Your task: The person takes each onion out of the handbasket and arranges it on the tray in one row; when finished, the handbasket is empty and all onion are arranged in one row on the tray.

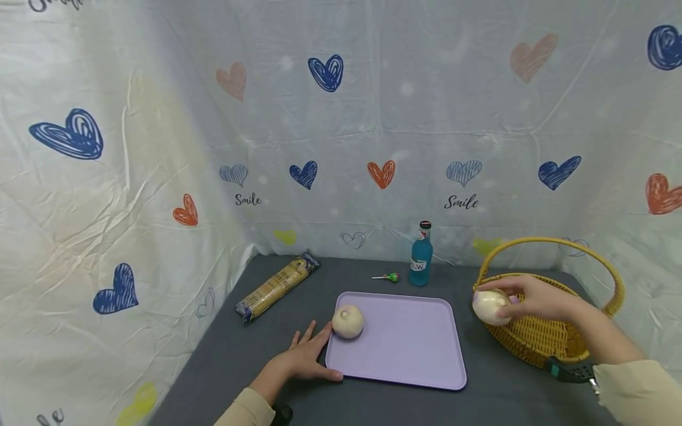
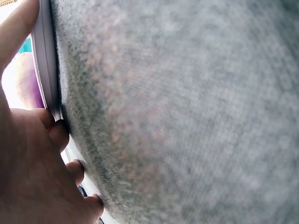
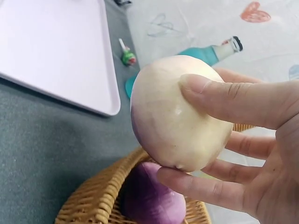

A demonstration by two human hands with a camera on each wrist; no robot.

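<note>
My right hand (image 1: 533, 299) grips a white-and-purple turnip (image 3: 180, 114) over the left rim of a yellow wicker basket (image 1: 565, 337). In the right wrist view the thumb lies across the turnip's pale side, with fingers below and behind it. A second, purple-skinned turnip (image 3: 154, 196) lies inside the basket, partly hidden by the rim. My left hand (image 1: 306, 358) rests with fingers spread at the left edge of a lilac tray (image 1: 405, 337), its thumb by the near corner. Near that edge of the tray sits another pale turnip (image 1: 348, 322), close to the left fingertips.
Behind the tray stand a blue bottle (image 1: 421, 257) and, lying left of it, a small green lollipop (image 1: 393, 277). A long yellow pasta packet (image 1: 278, 286) lies at the back left of the grey table (image 1: 224, 367). The basket's tall handle (image 1: 554, 240) arches over it.
</note>
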